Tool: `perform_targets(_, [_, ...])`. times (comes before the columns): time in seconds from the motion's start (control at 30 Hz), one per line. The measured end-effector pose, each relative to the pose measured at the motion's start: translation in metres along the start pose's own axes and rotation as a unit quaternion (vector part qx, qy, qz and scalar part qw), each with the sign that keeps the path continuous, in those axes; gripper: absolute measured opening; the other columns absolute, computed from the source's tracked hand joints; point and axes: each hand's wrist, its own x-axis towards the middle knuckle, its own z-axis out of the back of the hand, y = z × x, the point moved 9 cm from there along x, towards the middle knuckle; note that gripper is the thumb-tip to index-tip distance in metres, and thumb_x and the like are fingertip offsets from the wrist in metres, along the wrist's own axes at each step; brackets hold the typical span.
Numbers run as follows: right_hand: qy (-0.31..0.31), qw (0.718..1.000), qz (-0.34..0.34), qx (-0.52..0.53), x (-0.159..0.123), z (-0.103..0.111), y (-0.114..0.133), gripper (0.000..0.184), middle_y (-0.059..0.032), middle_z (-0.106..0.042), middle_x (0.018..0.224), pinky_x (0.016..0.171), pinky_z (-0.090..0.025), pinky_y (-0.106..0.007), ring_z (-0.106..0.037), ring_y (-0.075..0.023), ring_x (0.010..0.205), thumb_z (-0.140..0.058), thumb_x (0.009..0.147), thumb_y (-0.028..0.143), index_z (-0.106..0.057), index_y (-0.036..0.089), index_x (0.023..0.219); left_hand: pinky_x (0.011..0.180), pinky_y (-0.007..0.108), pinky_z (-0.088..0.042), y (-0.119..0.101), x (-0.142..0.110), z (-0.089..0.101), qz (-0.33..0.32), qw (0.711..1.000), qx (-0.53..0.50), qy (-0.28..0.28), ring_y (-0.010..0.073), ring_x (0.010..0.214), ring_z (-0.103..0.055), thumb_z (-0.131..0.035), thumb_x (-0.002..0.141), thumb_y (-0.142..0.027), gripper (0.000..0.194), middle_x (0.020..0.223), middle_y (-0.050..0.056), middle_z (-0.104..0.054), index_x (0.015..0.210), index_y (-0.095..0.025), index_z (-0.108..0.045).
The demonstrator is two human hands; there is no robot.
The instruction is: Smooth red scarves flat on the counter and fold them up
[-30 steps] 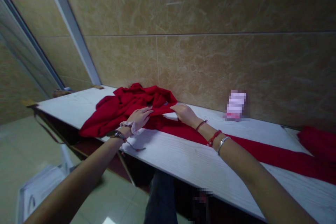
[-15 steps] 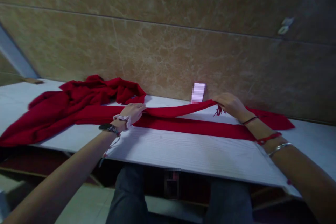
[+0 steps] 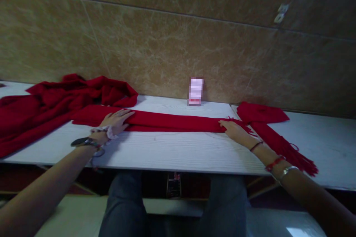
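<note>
A long red scarf [image 3: 172, 122] lies folded along the white table [image 3: 178, 152]. My left hand [image 3: 116, 120] rests flat on its left part, fingers spread. My right hand [image 3: 233, 129] presses flat on the scarf's right end, where the fringed tail [image 3: 289, 152] runs off toward the table's front right. Neither hand grips the cloth.
A heap of red cloth [image 3: 55, 100] covers the table's left end. Another folded red piece [image 3: 261, 113] lies at the back right. A small pink and white object [image 3: 196, 92] stands against the marble wall. My knees show under the table's front edge.
My right hand carried the scarf's fringed end from the left heap to the right and laid it down on the lower layer. Both hands now press flat. The view swung right.
</note>
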Motion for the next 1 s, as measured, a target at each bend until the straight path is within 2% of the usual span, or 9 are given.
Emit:
perform_targets(0.17, [0.022, 0.999, 0.023, 0.029, 0.028, 0.002, 0.041, 0.035, -0.0144, -0.062, 0.108, 0.087, -0.043, -0.034, -0.057, -0.0205, 0.1, -0.039, 0.077, 0.003, -0.057, 0.009, 0.106, 0.094, 0.047, -0.033, 0.055, -0.026, 0.0, 0.08, 0.997, 0.014, -0.003, 0.0261, 0.122, -0.033, -0.039, 0.083, -0.018, 0.048, 0.138, 0.009, -0.032, 0.131, -0.02, -0.037])
perform_targets(0.27, [0.036, 0.998, 0.052, 0.028, 0.045, 0.007, 0.07, 0.031, -0.012, -0.065, 0.102, 0.082, -0.045, -0.032, -0.06, -0.02, 0.093, -0.04, 0.079, 0.004, -0.058, 0.013, 0.103, 0.091, 0.053, -0.032, 0.073, -0.04, 0.009, 0.127, 0.991, 0.044, -0.021, 0.0324, 0.123, -0.029, -0.04, 0.082, -0.017, 0.049, 0.137, 0.012, -0.032, 0.131, -0.02, -0.038])
perform_targets(0.37, [0.017, 0.997, 0.076, 0.024, 0.057, 0.017, 0.08, 0.03, -0.0092, -0.067, 0.097, 0.078, -0.047, -0.031, -0.062, -0.0192, 0.086, -0.042, 0.08, 0.006, -0.059, 0.016, 0.102, 0.094, 0.053, -0.028, 0.058, -0.038, 0.022, 0.093, 0.993, 0.071, -0.034, 0.0338, 0.127, -0.023, -0.044, 0.077, -0.013, 0.053, 0.139, 0.014, -0.028, 0.129, -0.018, -0.04])
perform_targets(0.5, [-0.058, 0.994, 0.097, 0.009, 0.059, 0.044, 0.057, 0.037, -0.0099, -0.061, 0.113, 0.088, -0.043, -0.036, -0.057, -0.0194, 0.101, -0.037, 0.082, 0.004, -0.058, 0.017, 0.109, 0.101, 0.037, -0.026, 0.008, -0.021, 0.029, -0.041, 0.998, 0.046, 0.028, 0.0218, 0.124, -0.033, -0.038, 0.078, -0.011, 0.049, 0.136, 0.009, -0.036, 0.127, -0.016, -0.044])
perform_targets(0.57, [-0.108, 0.989, 0.098, -0.008, 0.052, 0.061, 0.04, 0.04, -0.0095, -0.057, 0.118, 0.093, -0.04, -0.04, -0.053, -0.0192, 0.108, -0.035, 0.083, 0.003, -0.057, 0.018, 0.113, 0.099, 0.032, -0.028, -0.003, -0.017, 0.033, -0.037, 0.998, 0.029, 0.046, 0.0172, 0.119, -0.04, -0.028, 0.082, -0.01, 0.048, 0.131, 0.006, -0.043, 0.127, -0.016, -0.044])
perform_targets(0.63, [-0.136, 0.985, 0.101, -0.026, 0.042, 0.069, 0.029, 0.041, -0.0092, -0.055, 0.121, 0.095, -0.038, -0.041, -0.049, -0.0189, 0.112, -0.034, 0.084, 0.003, -0.055, 0.018, 0.116, 0.098, 0.03, -0.03, -0.005, -0.017, 0.038, -0.007, 1.0, 0.009, 0.019, 0.016, 0.118, -0.041, -0.022, 0.083, -0.01, 0.05, 0.131, 0.005, -0.043, 0.129, -0.016, -0.041])
perform_targets(0.77, [-0.066, 0.986, 0.145, -0.043, 0.019, 0.037, 0.033, 0.04, -0.0086, -0.057, 0.119, 0.094, -0.039, -0.041, -0.049, -0.0182, 0.112, -0.035, 0.084, 0.003, -0.055, 0.019, 0.115, 0.099, 0.03, -0.029, -0.019, -0.026, 0.015, -0.038, 0.998, -0.036, 0.029, 0.0178, 0.122, -0.037, -0.023, 0.081, -0.01, 0.051, 0.131, 0.008, -0.042, 0.127, -0.01, -0.044])
perform_targets(0.87, [-0.032, 0.99, 0.135, -0.024, 0.008, 0.011, 0.038, 0.038, -0.0095, -0.06, 0.115, 0.09, -0.044, -0.036, -0.054, -0.0174, 0.106, -0.038, 0.083, 0.005, -0.057, 0.017, 0.113, 0.102, 0.034, -0.025, -0.026, -0.03, -0.002, -0.071, 0.996, -0.025, 0.049, 0.0198, 0.124, -0.033, -0.026, 0.081, -0.011, 0.05, 0.133, 0.011, -0.039, 0.127, -0.008, -0.042])
perform_targets(1.0, [-0.04, 0.992, 0.12, -0.008, 0.01, 0.011, 0.036, 0.037, -0.0102, -0.06, 0.115, 0.087, -0.046, -0.036, -0.055, -0.0185, 0.104, -0.04, 0.082, 0.006, -0.058, 0.017, 0.112, 0.1, 0.049, -0.022, 0.002, -0.032, 0.003, 0.021, 0.998, 0.048, 0.019, 0.0268, 0.13, -0.02, -0.034, 0.085, -0.022, 0.049, 0.141, 0.007, -0.026, 0.134, -0.019, -0.033])
